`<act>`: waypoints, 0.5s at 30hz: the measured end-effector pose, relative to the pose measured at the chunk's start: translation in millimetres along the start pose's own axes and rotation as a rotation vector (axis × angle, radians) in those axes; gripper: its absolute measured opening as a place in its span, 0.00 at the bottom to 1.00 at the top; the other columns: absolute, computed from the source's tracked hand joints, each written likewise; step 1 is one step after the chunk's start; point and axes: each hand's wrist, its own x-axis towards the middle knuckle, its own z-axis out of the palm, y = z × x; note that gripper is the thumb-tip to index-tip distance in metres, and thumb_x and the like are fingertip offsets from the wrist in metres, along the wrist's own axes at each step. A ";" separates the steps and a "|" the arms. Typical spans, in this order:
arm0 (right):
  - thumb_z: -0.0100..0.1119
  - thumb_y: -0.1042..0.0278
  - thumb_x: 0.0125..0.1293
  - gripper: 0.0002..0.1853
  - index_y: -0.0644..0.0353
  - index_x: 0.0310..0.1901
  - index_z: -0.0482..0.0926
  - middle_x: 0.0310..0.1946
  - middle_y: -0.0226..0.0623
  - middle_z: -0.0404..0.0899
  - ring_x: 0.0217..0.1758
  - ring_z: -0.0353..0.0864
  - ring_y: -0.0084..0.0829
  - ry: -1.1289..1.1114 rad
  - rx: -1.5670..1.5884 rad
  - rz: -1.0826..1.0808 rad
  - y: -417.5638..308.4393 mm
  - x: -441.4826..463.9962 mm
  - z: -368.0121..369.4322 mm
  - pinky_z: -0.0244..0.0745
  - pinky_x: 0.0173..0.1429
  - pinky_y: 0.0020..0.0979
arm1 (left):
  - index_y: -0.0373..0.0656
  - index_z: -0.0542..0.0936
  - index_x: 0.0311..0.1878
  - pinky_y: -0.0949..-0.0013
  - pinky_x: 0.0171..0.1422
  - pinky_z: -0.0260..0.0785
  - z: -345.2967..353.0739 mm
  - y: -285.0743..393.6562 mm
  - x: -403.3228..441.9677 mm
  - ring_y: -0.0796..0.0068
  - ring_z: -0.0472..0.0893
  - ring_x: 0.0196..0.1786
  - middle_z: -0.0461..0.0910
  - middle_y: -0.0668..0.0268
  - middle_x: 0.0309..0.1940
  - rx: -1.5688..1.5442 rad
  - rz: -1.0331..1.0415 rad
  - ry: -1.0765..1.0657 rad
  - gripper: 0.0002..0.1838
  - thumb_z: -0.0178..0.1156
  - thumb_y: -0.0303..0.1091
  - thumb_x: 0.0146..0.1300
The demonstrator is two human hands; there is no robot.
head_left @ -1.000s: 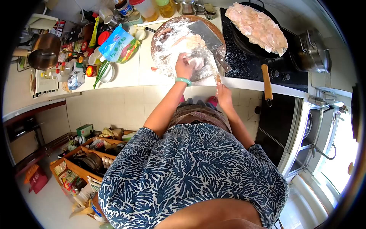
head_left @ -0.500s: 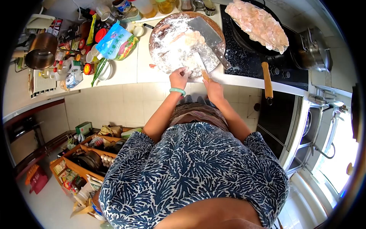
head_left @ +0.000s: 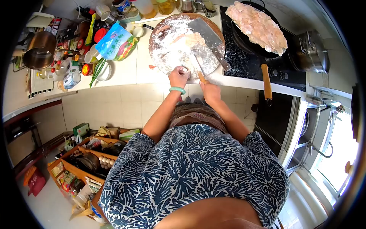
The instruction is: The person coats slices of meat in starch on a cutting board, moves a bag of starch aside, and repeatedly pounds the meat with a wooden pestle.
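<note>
My right hand (head_left: 210, 92) grips the wooden handle of a knife (head_left: 198, 65), whose blade lies over the near part of a flour-covered round wooden board (head_left: 153, 53). My left hand (head_left: 178, 77), with a green bangle at the wrist, rests at the board's near edge. Its fingers are curled together at the tips, and what they hold, if anything, is too small to make out. Pale floured meat (head_left: 195, 38) lies on the board beyond both hands. A broad cleaver (head_left: 206, 32) rests across the board's right side, its handle sticking out over the edge.
Right of the board, a wok (head_left: 249, 46) on the black stove (head_left: 236, 63) has a heap of thin pale slices (head_left: 257, 27) over it. A steel pot (head_left: 313, 51) stands farther right. A blue bag (head_left: 116, 42), spring onions (head_left: 98, 72) on a bowl and several jars crowd the left.
My right hand has shifted slightly left and down with the knife. The left hand has barely moved, its fingers curled a little differently. The whole view has tilted slightly.
</note>
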 end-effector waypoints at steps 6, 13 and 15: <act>0.45 0.52 0.67 0.20 0.65 0.33 0.73 0.23 0.50 0.78 0.29 0.79 0.49 -0.034 -0.034 -0.032 -2.5 -4.3 -2.2 0.72 0.36 0.46 | 0.36 0.79 0.31 0.74 0.31 0.70 -2.5 2.2 -1.7 0.77 0.77 0.24 0.79 0.63 0.22 -0.040 -0.052 -0.053 0.13 0.69 0.32 0.43; 0.46 0.51 0.66 0.21 0.65 0.34 0.73 0.21 0.49 0.77 0.27 0.79 0.47 0.000 0.045 -0.097 14.9 -6.8 11.6 0.72 0.34 0.45 | 0.35 0.78 0.32 0.74 0.30 0.70 -2.1 2.0 -2.5 0.77 0.76 0.23 0.78 0.64 0.21 -0.043 -0.063 -0.050 0.15 0.70 0.33 0.43; 0.47 0.50 0.66 0.22 0.65 0.35 0.74 0.20 0.47 0.77 0.26 0.79 0.44 0.031 0.111 -0.141 21.0 -7.5 11.3 0.72 0.34 0.43 | 0.35 0.78 0.32 0.74 0.30 0.70 -4.5 0.3 -4.4 0.77 0.76 0.23 0.78 0.64 0.21 -0.026 -0.053 -0.048 0.15 0.70 0.33 0.43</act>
